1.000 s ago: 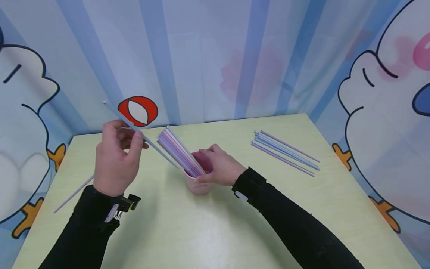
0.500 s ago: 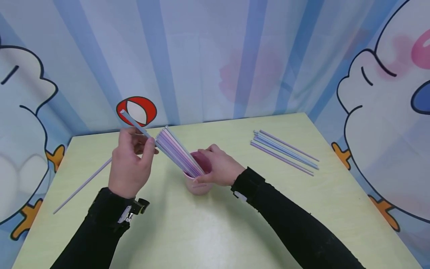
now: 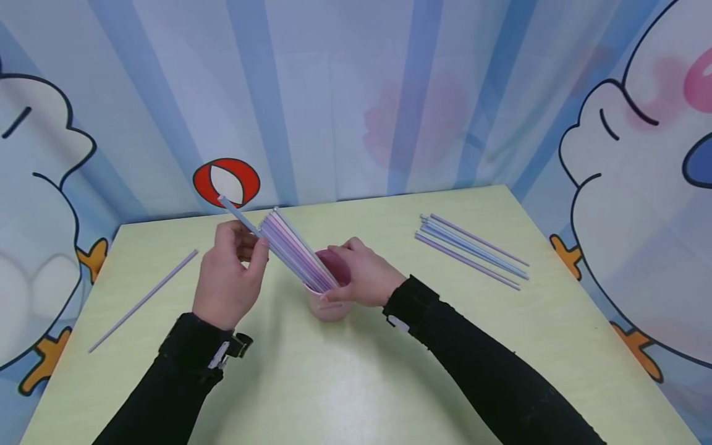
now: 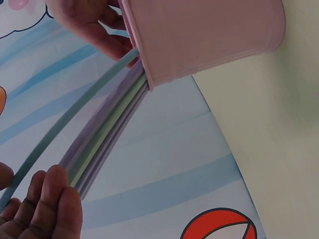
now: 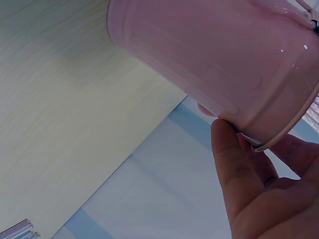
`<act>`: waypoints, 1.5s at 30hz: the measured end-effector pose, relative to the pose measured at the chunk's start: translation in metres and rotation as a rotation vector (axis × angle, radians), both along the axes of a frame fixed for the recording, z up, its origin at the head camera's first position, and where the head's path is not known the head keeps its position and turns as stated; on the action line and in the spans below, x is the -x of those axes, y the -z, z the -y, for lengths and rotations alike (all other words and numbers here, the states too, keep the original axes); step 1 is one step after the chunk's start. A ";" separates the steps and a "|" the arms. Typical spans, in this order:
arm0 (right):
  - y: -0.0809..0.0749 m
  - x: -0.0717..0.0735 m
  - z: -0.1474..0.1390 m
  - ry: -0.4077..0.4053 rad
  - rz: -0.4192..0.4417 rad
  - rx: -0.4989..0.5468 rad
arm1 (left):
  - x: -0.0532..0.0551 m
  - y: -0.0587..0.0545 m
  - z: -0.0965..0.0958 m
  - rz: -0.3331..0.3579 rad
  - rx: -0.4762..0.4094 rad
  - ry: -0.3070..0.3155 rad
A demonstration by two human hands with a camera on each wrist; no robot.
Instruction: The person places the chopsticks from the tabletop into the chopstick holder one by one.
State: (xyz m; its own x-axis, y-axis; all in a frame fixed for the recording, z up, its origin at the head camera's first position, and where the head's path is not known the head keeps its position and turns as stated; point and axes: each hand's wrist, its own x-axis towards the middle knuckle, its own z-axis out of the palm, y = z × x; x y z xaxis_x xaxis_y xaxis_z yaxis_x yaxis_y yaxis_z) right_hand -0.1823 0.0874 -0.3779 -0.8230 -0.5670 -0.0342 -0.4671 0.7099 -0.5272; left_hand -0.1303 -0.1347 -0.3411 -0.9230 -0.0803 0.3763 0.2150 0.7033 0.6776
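Observation:
My left hand [image 3: 229, 278] pinches a light blue straw [image 3: 236, 211] between thumb and fingers, at the left side of a bundle of straws [image 3: 295, 250]. The bundle, purple, pink and pale, leans left out of a pink cup [image 3: 329, 311]. In the left wrist view, the blue straw [image 4: 70, 117] slants down into the mouth of the cup [image 4: 209, 35], slightly apart from the others. With thumb and fingers, my right hand [image 3: 364, 275] grips the cup at its rim; the right wrist view shows the thumb against the cup's wall [image 5: 209, 55].
Several blue and purple straws [image 3: 473, 250] lie side by side on the right of the pale table [image 3: 345, 395]. One purple straw [image 3: 141, 303] lies alone at the left. A printed cloth curtain [image 3: 334, 111] stands behind the table's back edge.
My left hand has moved right and slightly down, bringing the blue straw from apart, at the left, to against the bundle with its lower end in the cup. The right hand stays on the cup.

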 end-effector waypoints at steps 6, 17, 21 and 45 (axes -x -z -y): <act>0.003 0.002 0.000 0.005 -0.003 0.007 | 0.001 0.010 -0.001 -0.002 0.056 -0.005; 0.004 0.002 0.000 0.004 -0.007 0.021 | 0.004 0.026 -0.003 0.057 0.126 -0.007; 0.006 0.002 0.000 0.010 -0.002 0.017 | 0.004 0.030 -0.003 0.083 0.136 -0.011; 0.006 0.002 -0.001 -0.005 -0.022 0.006 | 0.012 0.049 0.032 0.044 0.236 -0.027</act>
